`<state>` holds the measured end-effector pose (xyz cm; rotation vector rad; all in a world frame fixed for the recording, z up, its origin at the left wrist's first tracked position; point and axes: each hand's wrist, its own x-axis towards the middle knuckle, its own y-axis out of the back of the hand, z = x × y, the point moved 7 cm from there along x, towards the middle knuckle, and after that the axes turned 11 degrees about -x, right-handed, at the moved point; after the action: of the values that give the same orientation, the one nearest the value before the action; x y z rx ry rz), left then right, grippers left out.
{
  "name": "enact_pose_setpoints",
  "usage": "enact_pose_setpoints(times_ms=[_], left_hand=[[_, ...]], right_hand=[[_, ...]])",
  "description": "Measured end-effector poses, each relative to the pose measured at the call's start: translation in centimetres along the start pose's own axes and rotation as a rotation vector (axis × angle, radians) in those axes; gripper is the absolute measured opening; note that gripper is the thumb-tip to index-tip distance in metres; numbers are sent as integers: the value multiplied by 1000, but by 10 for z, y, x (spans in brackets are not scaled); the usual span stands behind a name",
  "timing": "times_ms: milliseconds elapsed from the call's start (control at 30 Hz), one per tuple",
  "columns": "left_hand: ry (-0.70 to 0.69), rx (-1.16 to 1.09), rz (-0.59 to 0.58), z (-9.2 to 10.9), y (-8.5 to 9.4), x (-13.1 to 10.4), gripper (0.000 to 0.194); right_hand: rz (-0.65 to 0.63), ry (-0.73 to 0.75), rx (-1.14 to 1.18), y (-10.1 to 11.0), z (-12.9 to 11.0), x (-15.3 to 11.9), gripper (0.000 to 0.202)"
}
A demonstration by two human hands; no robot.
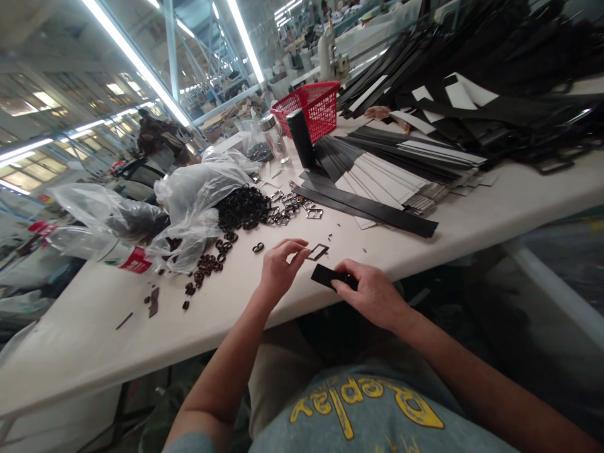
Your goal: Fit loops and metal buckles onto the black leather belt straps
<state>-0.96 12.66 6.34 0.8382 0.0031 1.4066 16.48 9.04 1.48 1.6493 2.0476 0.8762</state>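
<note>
**Metal buckle held just beyond a dark strap's end**

At the far left, clear plastic bags [189, 189] stand on the worktop [226, 321], with small brown rings [204, 269] scattered before them. Next come a heap of black rings [243, 206] and a cluster of loose metal buckles [286, 209].

The left hand [279, 267] reaches in from the lower left, forearm slanting up and away from the body. Its thumb and index finger pinch one corner of a rectangular metal buckle [323, 253]; the frame sticks out to the right of the fingertips, its long axis slanting up and to the right.

The buckle lies beyond the exposed end of a short dark strap [323, 275], with a narrow gap showing between them. The strap's long axis runs roughly sideways, its square end pointing towards the left hand; the rest is hidden in the right hand [370, 290]. That hand grips it, thumb on top and the other fingers curled behind, its forearm coming in from the lower right. The right hand is nearer the strap, the left nearer the buckle. Beyond the right hand lie fanned strips [377, 179].
</note>
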Motion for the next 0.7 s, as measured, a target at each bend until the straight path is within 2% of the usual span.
enact_pose_setpoints(times_ms=[133, 300, 400, 500, 600, 700], left_hand=[[237, -354, -1, -14, -11, -13, 16], [388, -566, -44, -18, -22, -25, 19], [416, -602, -63, -15, -29, -30, 23], [381, -553, -61, -10, -34, -35, 22], [363, -531, -35, -9, -36, -37, 24], [373, -555, 10, -11, -30, -34, 25]], right_hand=[[89, -40, -55, 7, 5, 1, 15], [134, -34, -78, 9, 6, 0, 13], [154, -22, -75, 8, 4, -1, 13], [151, 4, -26, 5, 0, 1, 15], [81, 34, -3, 2, -1, 2, 13], [-31, 25, -13, 2, 5, 0, 16]])
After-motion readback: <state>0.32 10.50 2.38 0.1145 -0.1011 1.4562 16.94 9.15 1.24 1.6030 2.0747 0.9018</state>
